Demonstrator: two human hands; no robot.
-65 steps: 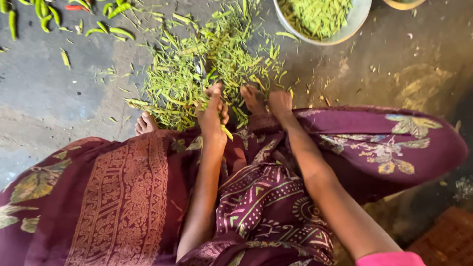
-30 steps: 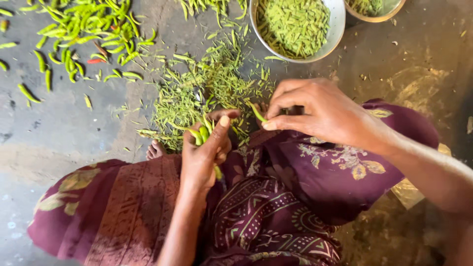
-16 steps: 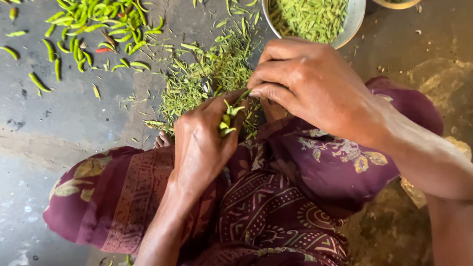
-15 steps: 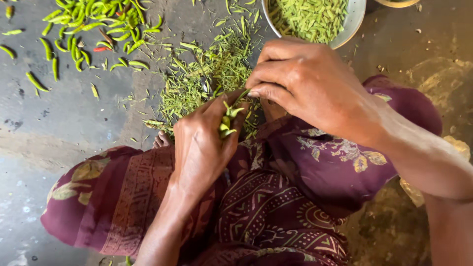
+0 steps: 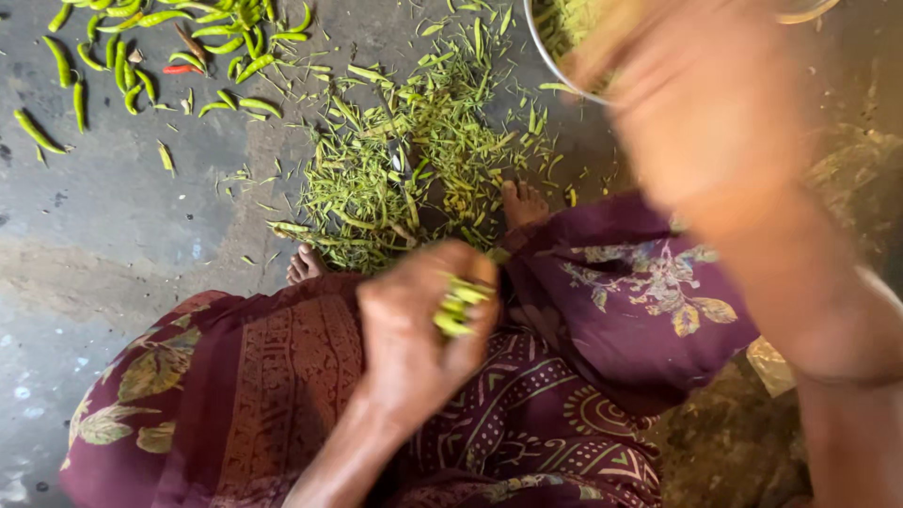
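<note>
Gripping a small bunch of green chillies (image 5: 458, 306), the left hand (image 5: 419, 339) is curled shut around them just above the lap, their glossy, slender tips poking out between thumb and fingers. Beneath that hand spreads maroon cloth (image 5: 282, 376), soft and draped, printed with pale leaf shapes and bands of fine pattern. The right hand (image 5: 696, 103) is a motion-blurred smear up and to the right of the left one, reaching over the rim of a round metal bowl (image 5: 548, 52); whether its fingers are open or closed cannot be told. Pale green chopped bits show inside the bowl beside that hand. Just beyond the left hand lies a loose heap of thin green stalks and trimmings (image 5: 414, 160), dry-looking and splintery, scattered across the rough grey concrete floor (image 5: 122, 245). Two bare feet (image 5: 522, 202) peek from the cloth edge at the heap's near side. Farther off to the left of both hands, whole curved chillies (image 5: 150, 47) lie strewn, smooth and shiny, with one red chilli (image 5: 177, 69) among them.
</note>
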